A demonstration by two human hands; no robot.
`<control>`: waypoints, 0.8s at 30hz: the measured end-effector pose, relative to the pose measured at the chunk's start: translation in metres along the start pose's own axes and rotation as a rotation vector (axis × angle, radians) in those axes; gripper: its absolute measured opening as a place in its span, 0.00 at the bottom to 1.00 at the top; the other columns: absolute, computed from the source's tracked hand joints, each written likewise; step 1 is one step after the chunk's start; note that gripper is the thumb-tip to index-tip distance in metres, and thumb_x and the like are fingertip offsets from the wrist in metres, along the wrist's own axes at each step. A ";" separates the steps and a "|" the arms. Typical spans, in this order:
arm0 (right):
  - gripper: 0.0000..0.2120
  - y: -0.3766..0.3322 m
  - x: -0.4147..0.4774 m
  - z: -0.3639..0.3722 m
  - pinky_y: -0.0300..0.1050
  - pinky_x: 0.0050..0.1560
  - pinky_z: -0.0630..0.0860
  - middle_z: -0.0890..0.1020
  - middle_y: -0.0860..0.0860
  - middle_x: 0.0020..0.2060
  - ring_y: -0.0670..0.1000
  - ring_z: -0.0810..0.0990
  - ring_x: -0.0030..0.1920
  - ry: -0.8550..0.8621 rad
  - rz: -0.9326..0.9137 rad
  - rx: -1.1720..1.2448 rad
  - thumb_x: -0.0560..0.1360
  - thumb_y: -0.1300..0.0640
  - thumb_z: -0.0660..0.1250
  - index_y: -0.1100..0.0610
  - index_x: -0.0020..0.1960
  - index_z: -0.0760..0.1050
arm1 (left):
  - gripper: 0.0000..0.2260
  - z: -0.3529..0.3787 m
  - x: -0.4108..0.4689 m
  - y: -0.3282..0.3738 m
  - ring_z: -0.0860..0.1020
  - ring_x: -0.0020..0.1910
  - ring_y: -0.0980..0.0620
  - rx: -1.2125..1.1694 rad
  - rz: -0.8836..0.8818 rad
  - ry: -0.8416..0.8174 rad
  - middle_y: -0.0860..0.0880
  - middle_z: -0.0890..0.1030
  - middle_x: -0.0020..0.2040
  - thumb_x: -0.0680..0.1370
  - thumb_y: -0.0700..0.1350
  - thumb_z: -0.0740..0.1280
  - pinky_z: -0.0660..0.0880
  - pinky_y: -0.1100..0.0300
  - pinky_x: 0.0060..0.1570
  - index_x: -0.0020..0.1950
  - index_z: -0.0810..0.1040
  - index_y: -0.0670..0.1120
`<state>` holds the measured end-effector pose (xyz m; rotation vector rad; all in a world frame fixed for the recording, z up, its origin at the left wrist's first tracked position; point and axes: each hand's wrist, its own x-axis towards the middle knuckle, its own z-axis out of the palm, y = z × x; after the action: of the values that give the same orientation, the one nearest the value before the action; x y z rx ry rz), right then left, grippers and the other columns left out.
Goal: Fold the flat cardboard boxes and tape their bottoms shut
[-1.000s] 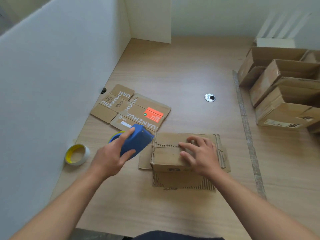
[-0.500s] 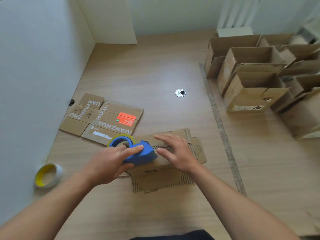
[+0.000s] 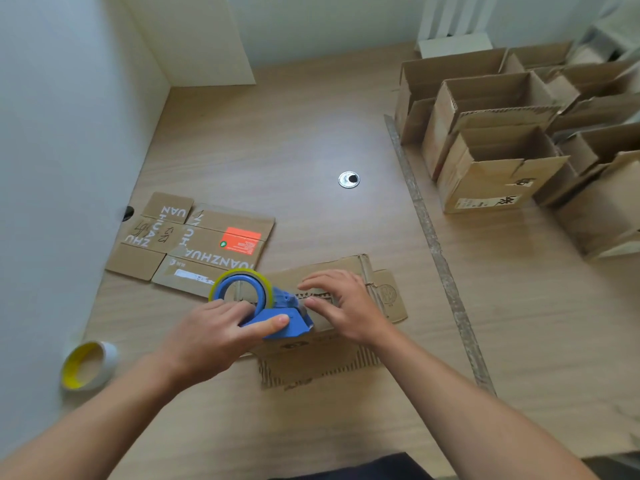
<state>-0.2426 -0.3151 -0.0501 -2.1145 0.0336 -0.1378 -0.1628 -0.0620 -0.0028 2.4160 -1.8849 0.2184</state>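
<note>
A small brown cardboard box (image 3: 346,268) stands upside down on the wooden table, its bottom flaps folded shut and facing up. My left hand (image 3: 211,337) grips a blue tape dispenser (image 3: 273,313) with a yellow-edged roll, its front end lying on the flap seam near the box's left side. My right hand (image 3: 346,306) presses the flaps down with spread fingers just right of the dispenser. A flat, unfolded box (image 3: 194,244) with white lettering and an orange label lies behind and to the left.
A spare tape roll (image 3: 88,365) with a yellow core sits at the near left by the white partition wall (image 3: 69,133). Several folded open boxes (image 3: 495,161) stand at the right beyond a seam in the table. A metal grommet (image 3: 348,179) sits mid-table.
My left hand has brought the dispenser from beside the box's left end onto the flap seam. My right hand stays pressing the flaps. The view has shifted right.
</note>
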 end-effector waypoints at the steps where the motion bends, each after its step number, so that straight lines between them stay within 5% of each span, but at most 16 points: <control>1: 0.18 0.000 0.000 -0.001 0.51 0.68 0.61 0.79 0.39 0.59 0.43 0.72 0.64 -0.013 0.007 0.004 0.75 0.39 0.63 0.42 0.61 0.80 | 0.32 0.000 -0.002 -0.001 0.72 0.31 0.47 0.029 0.012 0.004 0.48 0.76 0.40 0.71 0.38 0.67 0.69 0.58 0.30 0.73 0.65 0.57; 9: 0.20 -0.007 -0.003 -0.009 0.50 0.70 0.58 0.77 0.37 0.62 0.38 0.69 0.66 -0.080 -0.026 0.029 0.76 0.38 0.60 0.38 0.66 0.76 | 0.32 -0.013 0.006 0.000 0.70 0.30 0.47 0.136 0.063 0.000 0.48 0.74 0.38 0.72 0.33 0.57 0.68 0.57 0.31 0.73 0.66 0.59; 16: 0.16 -0.012 -0.001 -0.010 0.60 0.68 0.64 0.79 0.34 0.55 0.39 0.73 0.62 -0.052 -0.036 0.123 0.75 0.39 0.63 0.44 0.56 0.82 | 0.33 -0.019 0.015 -0.005 0.69 0.30 0.46 0.135 0.097 -0.063 0.47 0.71 0.38 0.74 0.33 0.56 0.69 0.55 0.31 0.75 0.64 0.60; 20: 0.19 -0.026 0.009 -0.014 0.57 0.68 0.65 0.81 0.38 0.54 0.40 0.73 0.59 -0.134 0.026 0.044 0.71 0.33 0.61 0.41 0.54 0.80 | 0.32 -0.020 0.018 -0.003 0.68 0.29 0.46 0.125 0.067 -0.095 0.48 0.70 0.37 0.73 0.35 0.55 0.69 0.56 0.30 0.73 0.64 0.60; 24: 0.08 -0.041 0.030 -0.028 0.50 0.62 0.73 0.83 0.43 0.51 0.45 0.78 0.55 -0.294 0.040 0.015 0.76 0.46 0.70 0.47 0.52 0.82 | 0.31 -0.020 0.018 -0.005 0.67 0.29 0.47 0.113 0.056 -0.108 0.48 0.71 0.37 0.72 0.36 0.55 0.69 0.57 0.28 0.73 0.64 0.60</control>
<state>-0.2168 -0.3202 0.0023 -2.0978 -0.0999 0.1968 -0.1550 -0.0755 0.0196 2.4969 -2.0404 0.2065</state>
